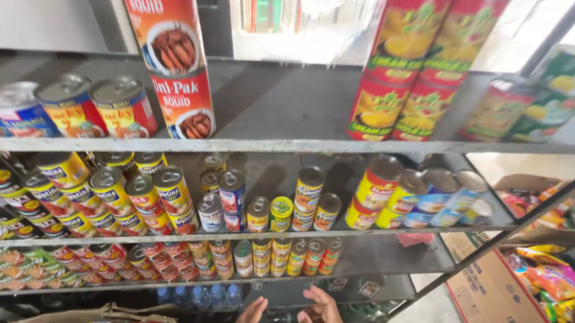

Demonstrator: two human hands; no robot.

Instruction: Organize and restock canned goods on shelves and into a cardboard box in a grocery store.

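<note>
Both hands low at frame bottom, before the lowest shelf (333,292). Left hand (251,319) fingers loosely spread, holding nothing. Right hand (323,317) fingers curled half open, empty (thumb tip near the left hand). Nearest goods: small stacked cans (282,255) just above, water bottles (201,297) to the left. Snack-filled cardboard box (492,300) stands right of the rack.

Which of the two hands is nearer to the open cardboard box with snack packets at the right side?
The right hand. It is just left of the cardboard box, with bare floor between. The left hand sits farther left, beyond the right one.
</note>
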